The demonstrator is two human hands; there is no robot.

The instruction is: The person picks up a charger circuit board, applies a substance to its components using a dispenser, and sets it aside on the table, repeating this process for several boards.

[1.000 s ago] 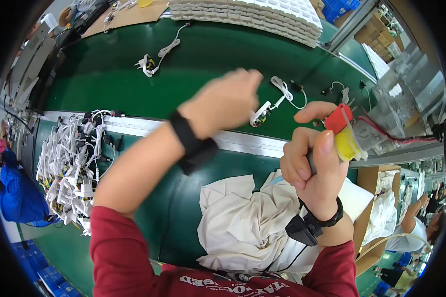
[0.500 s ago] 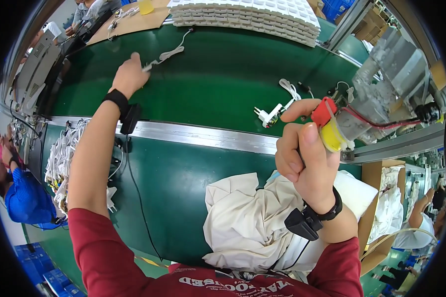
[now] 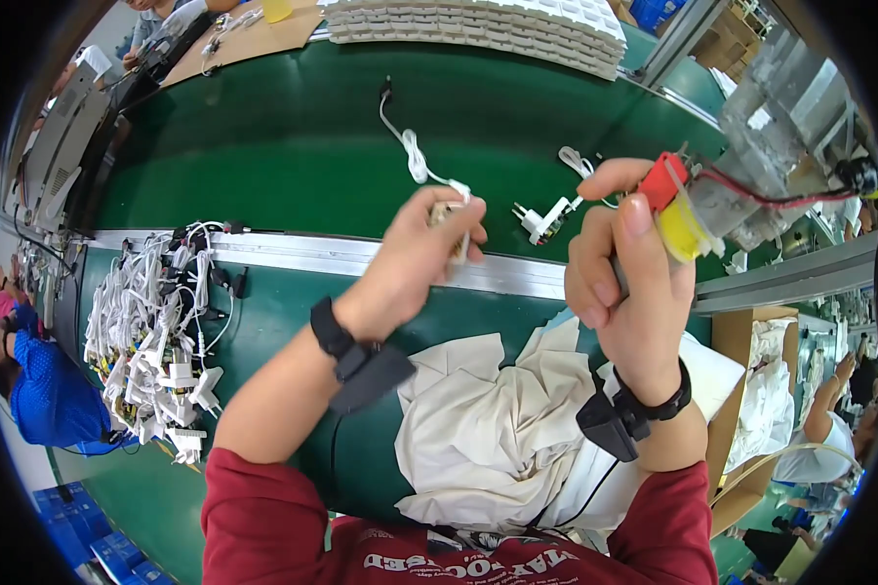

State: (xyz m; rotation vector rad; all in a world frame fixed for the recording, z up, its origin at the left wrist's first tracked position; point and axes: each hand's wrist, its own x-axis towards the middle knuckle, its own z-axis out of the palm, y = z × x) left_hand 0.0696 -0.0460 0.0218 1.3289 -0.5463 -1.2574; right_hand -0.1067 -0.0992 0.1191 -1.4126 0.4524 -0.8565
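Note:
My left hand [image 3: 421, 249], fingers closed, holds a white power adapter [image 3: 452, 216] over the front edge of the green belt. From it a bundled white cord [image 3: 415, 156] runs up to a black connector. At the right, my raised right hand [image 3: 634, 283] is closed around the near end of a tape-wrapped device [image 3: 741, 195]. That end carries a red block [image 3: 663, 182] and a yellow band [image 3: 686, 232]; my fingers partly hide it. Between the hands, another white plug adapter [image 3: 546, 222] with a coiled cord lies on the belt.
A heap of white corded adapters [image 3: 156, 341] lies on the table at left. Cream cloth [image 3: 493, 409] is bunched in front of me. White trays [image 3: 478, 34] are stacked beyond the belt. A cardboard box [image 3: 727, 409] stands at right. A metal rail [image 3: 302, 255] edges the belt.
My left hand has come from the far left of the belt toward the middle, bringing the adapter and its trailing cord. My right hand and the device have shifted slightly right.

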